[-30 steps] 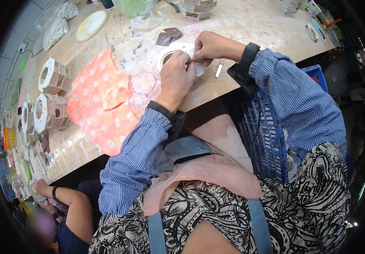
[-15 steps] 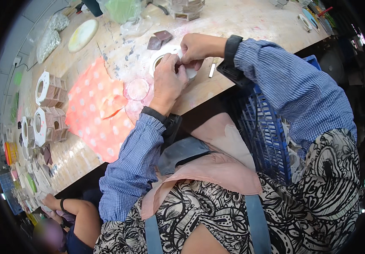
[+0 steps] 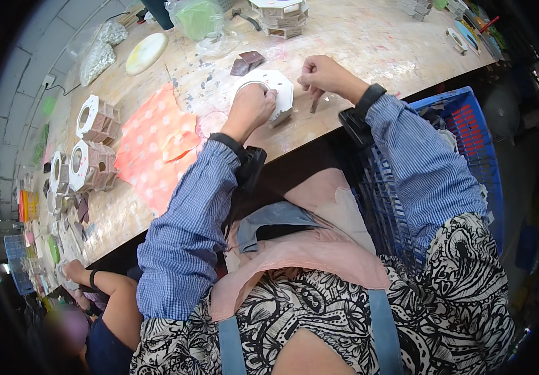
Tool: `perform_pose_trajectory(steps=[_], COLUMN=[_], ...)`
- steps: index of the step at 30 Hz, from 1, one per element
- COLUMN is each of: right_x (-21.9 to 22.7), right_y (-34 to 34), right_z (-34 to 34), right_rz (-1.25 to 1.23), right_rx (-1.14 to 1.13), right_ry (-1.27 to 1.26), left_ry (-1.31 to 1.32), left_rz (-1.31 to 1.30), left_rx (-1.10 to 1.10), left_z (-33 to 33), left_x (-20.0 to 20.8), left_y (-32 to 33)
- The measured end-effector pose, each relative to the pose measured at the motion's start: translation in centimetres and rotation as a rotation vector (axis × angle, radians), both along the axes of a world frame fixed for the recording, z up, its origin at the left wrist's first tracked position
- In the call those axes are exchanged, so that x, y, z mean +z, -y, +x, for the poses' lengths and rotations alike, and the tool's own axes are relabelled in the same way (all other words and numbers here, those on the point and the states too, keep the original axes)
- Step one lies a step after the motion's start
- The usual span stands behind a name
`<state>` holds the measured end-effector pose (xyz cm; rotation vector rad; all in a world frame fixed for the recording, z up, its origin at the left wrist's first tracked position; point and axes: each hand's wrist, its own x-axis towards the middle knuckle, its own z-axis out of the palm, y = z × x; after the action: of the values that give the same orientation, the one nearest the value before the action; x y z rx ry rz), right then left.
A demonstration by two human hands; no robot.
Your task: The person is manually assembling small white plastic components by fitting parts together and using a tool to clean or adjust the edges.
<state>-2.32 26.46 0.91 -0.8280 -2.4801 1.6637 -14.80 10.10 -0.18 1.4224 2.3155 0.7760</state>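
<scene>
My left hand (image 3: pixel 252 111) is closed on the rim of a white octagonal box (image 3: pixel 284 94), its fingers reaching into the round hole in the top. The box stands on the wooden table and has small red marks on its top. To its right and apart from it, my right hand (image 3: pixel 327 74) is raised above the table with the fingers drawn together. A small thin strip (image 3: pixel 314 106) shows just below those fingertips. Whether the fingers grip the strip cannot be told.
Similar octagonal boxes (image 3: pixel 94 165) stand at the left, beside an orange dotted cloth (image 3: pixel 157 147). Dark brown pieces (image 3: pixel 247 62) lie behind my work. A blue crate (image 3: pixel 479 144) sits below the table's right edge. At the lower left, another person's arm (image 3: pixel 116 287) reaches the table.
My right hand has left the white box and moved right, above the table. My left hand remains on the box, whose top is now more visible. The whole view has shifted slightly.
</scene>
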Motion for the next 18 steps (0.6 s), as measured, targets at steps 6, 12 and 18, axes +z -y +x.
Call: perform_pose_trajectory(steps=[6, 12, 18], right_x=[-2.7, -1.1, -2.2], right_y=[0.5, 1.6, 2.2], right_z=[2.0, 0.4, -3.2], right_rz=[0.748, 0.406, 0.376], right_rx=[0.126, 0.049, -0.019], right_ry=[-0.162, -0.258, -0.097], left_ry=[0.207, 0.617, 0.765], left_rz=[-0.294, -0.250, -0.292], left_rx=[0.116, 0.227, 0.250], left_z=[-1.7, -2.4, -2.4], left_x=[0.7, 0.3, 0.9], left_y=[-1.8, -2.1, -2.9])
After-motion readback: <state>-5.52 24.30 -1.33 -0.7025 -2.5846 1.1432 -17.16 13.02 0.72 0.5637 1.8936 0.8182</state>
